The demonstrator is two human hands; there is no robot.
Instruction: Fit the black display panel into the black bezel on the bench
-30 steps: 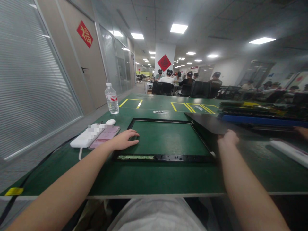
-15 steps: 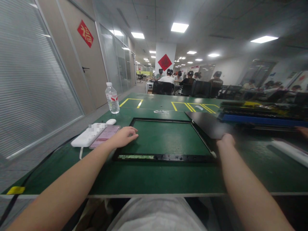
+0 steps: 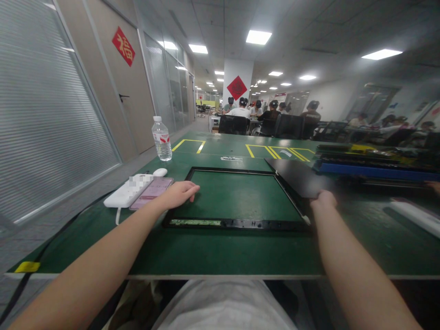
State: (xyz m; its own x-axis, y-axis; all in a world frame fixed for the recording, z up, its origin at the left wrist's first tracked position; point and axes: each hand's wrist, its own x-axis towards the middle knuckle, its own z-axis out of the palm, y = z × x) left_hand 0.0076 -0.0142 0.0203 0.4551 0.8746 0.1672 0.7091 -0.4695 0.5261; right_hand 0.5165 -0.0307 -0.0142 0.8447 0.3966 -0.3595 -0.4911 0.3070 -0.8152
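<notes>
A thin black rectangular frame (image 3: 268, 224), like a monitor bezel, lies flat on the green table with a green circuit strip along its near left edge. My left hand (image 3: 180, 194) grips the frame's left side, thumb and fingers closed over it. To the right of the frame, a dark flat panel (image 3: 295, 178) leans at a tilt along the frame's right side. My right hand (image 3: 324, 200) is closed on the panel's near right edge, with its fingertips mostly hidden and slightly blurred.
On the left stand a water bottle (image 3: 161, 139), a white power bank (image 3: 127, 192) with a cable, a phone (image 3: 151, 193) and a white oval case (image 3: 160, 172). Stacked dark parts with a blue strip (image 3: 374, 171) lie right, near another person's hand (image 3: 433, 185). A white bar (image 3: 415, 215) lies nearer.
My left thumb and fingers have shifted slightly at the frame's left side. The right hand and panel stay nearly in place; the whole view has moved a little.
</notes>
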